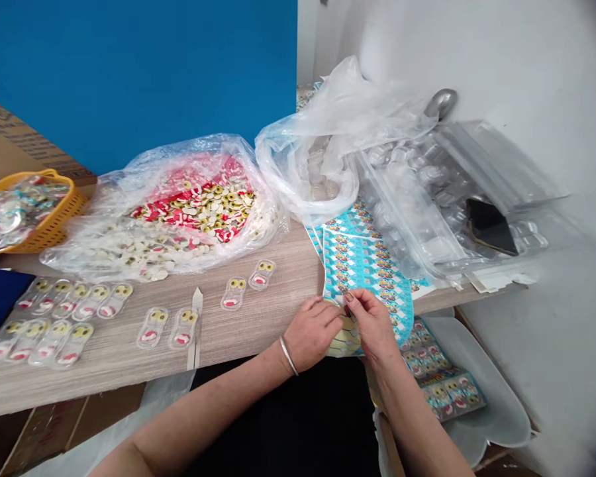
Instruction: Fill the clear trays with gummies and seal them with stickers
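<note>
Bare forearms (pixel 218 404) forward; left grip (pixel 314 332) and right grip (pixel 375 324) close together, both clamped, apparently, on blue sticker sheet (pixel 360 265).

The table (pixel 273 301) bears bags (pixel 144 162), sticker sheets (pixel 367 262) — clear packs (pixel 153 327).

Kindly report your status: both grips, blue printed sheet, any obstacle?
Left grip, right grip: at blue printed sheet, exact hold unclear. Sheet overhangs table. Translucent bag near far end.
</note>
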Demonstrator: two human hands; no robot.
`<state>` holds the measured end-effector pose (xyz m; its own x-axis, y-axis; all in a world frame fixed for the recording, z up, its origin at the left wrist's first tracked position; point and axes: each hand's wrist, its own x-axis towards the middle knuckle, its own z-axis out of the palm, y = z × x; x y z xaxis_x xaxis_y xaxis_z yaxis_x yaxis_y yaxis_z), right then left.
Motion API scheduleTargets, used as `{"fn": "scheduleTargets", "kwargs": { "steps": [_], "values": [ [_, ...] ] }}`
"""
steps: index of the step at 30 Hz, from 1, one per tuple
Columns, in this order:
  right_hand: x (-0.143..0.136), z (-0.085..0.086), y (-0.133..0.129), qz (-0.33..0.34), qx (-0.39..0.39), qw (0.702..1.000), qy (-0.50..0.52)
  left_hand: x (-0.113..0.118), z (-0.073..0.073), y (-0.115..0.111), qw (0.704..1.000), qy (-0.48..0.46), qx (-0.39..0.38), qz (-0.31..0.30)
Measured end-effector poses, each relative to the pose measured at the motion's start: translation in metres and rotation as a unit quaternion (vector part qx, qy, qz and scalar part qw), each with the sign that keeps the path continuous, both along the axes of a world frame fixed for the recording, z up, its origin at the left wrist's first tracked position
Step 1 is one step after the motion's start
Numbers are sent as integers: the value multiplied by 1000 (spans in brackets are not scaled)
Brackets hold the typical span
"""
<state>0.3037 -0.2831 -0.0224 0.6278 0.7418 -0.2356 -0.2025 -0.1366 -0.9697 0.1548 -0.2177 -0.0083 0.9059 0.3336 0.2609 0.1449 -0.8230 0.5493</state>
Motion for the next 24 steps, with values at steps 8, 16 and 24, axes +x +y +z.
{"fn": "scheduleTargets", "kwargs": {
  "steps": [8, 16, 24],
  "values": [
    [-7, 69, 1, -289, 202, 913, -205, 10, -15, 3, 993, 93, -63, 20],
    [-75, 38, 31, 137, 172, 802, -556, -38, 29, 20, 512, -288, -779, 221],
    [-100, 23, 104, 255, 19, 829, -498, -123, 34, 64, 477, -390, -658, 433]
  ]
}}
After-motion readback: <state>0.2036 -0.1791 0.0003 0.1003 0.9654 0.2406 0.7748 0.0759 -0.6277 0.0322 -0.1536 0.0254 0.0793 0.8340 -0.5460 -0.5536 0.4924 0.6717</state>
